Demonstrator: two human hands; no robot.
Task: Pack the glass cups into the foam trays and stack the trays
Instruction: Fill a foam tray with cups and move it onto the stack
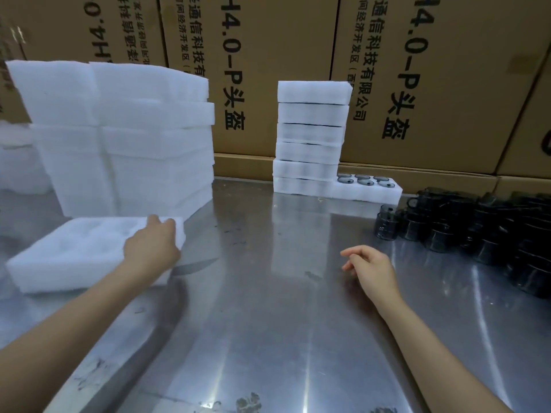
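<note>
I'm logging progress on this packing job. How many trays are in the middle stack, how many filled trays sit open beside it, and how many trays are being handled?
Trays in the middle stack: 6
Filled open tray beside it: 1
Empty tray under the left hand: 1
Total: 8

Bright overhead light — streaky glare on steel table (268,293), soft, edges bowed.
</note>
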